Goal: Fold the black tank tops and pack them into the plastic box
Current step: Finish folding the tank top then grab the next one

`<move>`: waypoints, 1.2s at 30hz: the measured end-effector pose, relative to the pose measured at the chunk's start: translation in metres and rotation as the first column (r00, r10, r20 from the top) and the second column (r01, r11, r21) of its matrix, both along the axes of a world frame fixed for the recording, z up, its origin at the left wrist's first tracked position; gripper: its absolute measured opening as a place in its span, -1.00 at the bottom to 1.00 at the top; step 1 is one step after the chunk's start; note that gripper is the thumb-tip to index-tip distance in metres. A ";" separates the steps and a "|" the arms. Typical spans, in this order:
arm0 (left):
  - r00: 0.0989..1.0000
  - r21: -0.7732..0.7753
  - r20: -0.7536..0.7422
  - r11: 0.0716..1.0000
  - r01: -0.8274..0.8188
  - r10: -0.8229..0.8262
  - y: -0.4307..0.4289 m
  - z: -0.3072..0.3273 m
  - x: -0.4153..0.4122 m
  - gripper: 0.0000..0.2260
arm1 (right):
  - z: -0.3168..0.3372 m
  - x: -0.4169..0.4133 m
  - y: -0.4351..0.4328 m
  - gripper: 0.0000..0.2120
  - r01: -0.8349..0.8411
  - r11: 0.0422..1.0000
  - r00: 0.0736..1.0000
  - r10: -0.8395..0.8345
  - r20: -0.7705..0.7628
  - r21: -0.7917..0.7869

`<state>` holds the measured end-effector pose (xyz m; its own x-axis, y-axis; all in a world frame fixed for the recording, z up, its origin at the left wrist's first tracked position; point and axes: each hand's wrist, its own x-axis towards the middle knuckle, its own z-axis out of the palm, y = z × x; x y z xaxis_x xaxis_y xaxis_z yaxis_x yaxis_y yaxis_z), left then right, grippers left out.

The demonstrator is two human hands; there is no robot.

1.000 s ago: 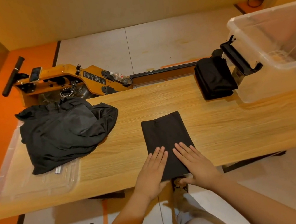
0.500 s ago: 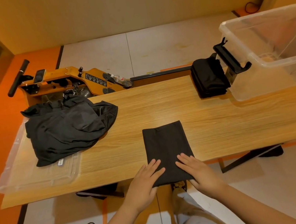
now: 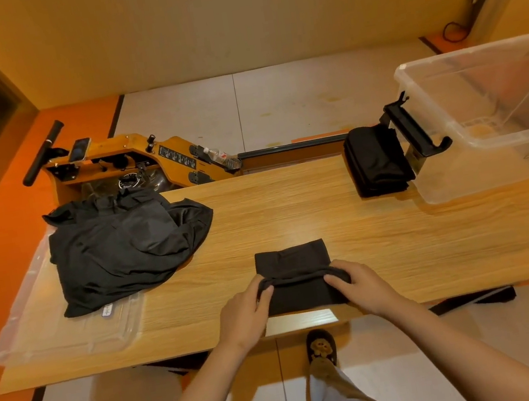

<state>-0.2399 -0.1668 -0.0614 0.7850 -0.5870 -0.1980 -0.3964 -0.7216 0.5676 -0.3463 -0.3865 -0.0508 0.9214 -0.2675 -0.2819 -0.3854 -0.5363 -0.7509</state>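
Both hands grip the near edge of the one tank top [image 3: 291, 258] being folded: the left hand [image 3: 244, 311] pinches its left corner and the right hand [image 3: 363, 283] its right corner, fingers curled over a raised roll of black cloth. Half a second ago both hands lay flat with straight fingers on the near end of that garment, which stretched out as a long strip. Now the near end is lifted and carried over the rest, so the piece looks shorter and doubled. It sits at the near middle of the wooden table [image 3: 291, 203], its folded side at the table's front edge.

Counted: two hands, one garment in work, and one loose pile of black tops [image 3: 124, 243] at the left – how many it holds I cannot tell. That pile lies partly on one clear plastic lid [image 3: 52, 334]. One stack of folded tops [image 3: 376, 161] stands at the far right of the table, just beside the one clear plastic box [image 3: 485, 116], which shows no clothes inside and carries a black latch [image 3: 412, 128] on its near-left end. Behind the table, on the floor – one orange rowing machine [image 3: 145, 156]. One shoe [image 3: 321, 347] shows under the table's edge.
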 end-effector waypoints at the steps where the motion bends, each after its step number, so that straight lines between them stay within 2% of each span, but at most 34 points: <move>1: 1.000 -0.006 -0.008 1.000 -0.011 0.011 -0.006 0.002 0.007 -0.70 | 0.003 0.007 -0.004 -0.84 0.020 0.999 1.000 -0.019 -0.014 0.045; 4: 0.996 -0.017 -0.081 0.999 -0.049 0.047 -0.022 0.005 0.029 -0.73 | 0.006 0.032 -0.016 -0.84 0.053 0.984 0.997 -0.044 -0.055 0.169; 6: 0.981 -0.029 -0.181 0.996 -0.078 0.072 -0.031 0.003 0.045 -0.79 | 0.003 0.049 -0.022 -0.79 0.052 0.984 0.996 -0.039 -0.078 0.170; 9: 0.950 -0.003 -0.287 0.992 -0.130 0.124 -0.043 -0.008 0.060 -0.75 | -0.010 0.069 -0.030 -0.72 0.061 0.998 0.989 -0.055 -0.140 0.036; 12: 0.895 0.013 -0.371 0.965 -0.262 0.248 -0.049 -0.021 0.063 -0.73 | -0.023 0.080 -0.031 -0.67 0.057 0.988 0.981 -0.081 -0.174 -0.140; 16: 0.877 -0.016 -0.324 0.924 -0.381 0.356 -0.046 -0.029 0.058 -0.77 | -0.032 0.084 -0.021 -0.64 0.095 0.950 0.975 -0.149 -0.165 -0.299; 19: 0.893 -0.070 -0.257 0.915 -0.398 0.369 -0.044 -0.027 0.047 -0.82 | -0.035 0.081 -0.015 -0.67 0.102 0.919 0.977 -0.165 -0.136 -0.382; 22: 0.908 -0.114 -0.205 0.912 -0.393 0.365 -0.040 -0.028 0.037 -0.84 | -0.036 0.074 -0.009 -0.68 0.132 0.911 0.983 -0.172 -0.069 -0.390; 27: 0.875 -0.180 -0.293 0.877 -0.446 0.385 -0.031 -0.035 0.020 -0.80 | -0.035 0.053 -0.005 -0.68 0.122 0.913 0.990 -0.142 -0.022 -0.390; 32: 0.910 -0.151 -0.204 0.906 -0.394 0.362 -0.032 -0.029 0.024 -0.74 | -0.030 0.057 -0.001 -0.67 0.095 0.895 0.992 -0.123 -0.036 -0.436; 36: 0.934 0.009 -0.111 0.940 -0.340 0.339 -0.044 -0.023 0.039 -0.74 | -0.027 0.073 -0.003 -0.65 0.067 0.851 0.986 -0.137 -0.097 -0.521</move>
